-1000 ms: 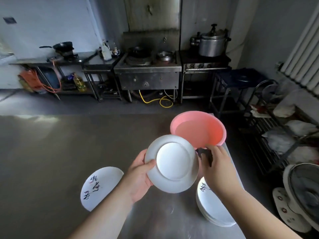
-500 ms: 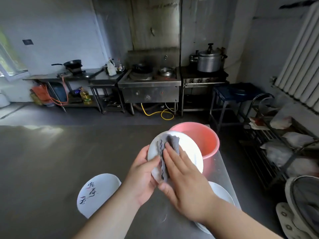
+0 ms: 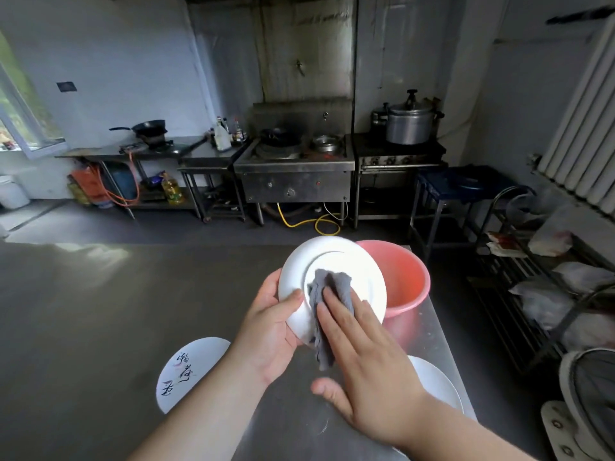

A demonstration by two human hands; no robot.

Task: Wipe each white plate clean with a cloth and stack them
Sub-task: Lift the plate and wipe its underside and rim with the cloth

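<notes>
My left hand (image 3: 266, 331) grips the left rim of a white plate (image 3: 346, 261), held tilted above the steel table with its underside facing me. My right hand (image 3: 362, 361) lies flat on that underside and presses a grey cloth (image 3: 327, 294) against it. The cloth hangs down past the plate's lower rim. One white plate with black writing (image 3: 186, 371) lies on the table to the left, partly hidden by my left forearm. A stack of white plates (image 3: 436, 380) sits to the right, mostly hidden behind my right arm.
A pink plastic basin (image 3: 406, 277) stands on the steel table (image 3: 289, 427) right behind the held plate. The table's right edge runs just past the stack. A wire rack (image 3: 532, 294) with bags and a fan (image 3: 585, 404) stand to the right. Stoves line the far wall.
A second ago my right hand was at the plate's right edge, the cloth barely visible. It has since come onto the underside with the cloth and shifted lower and right. The plate rose slightly.
</notes>
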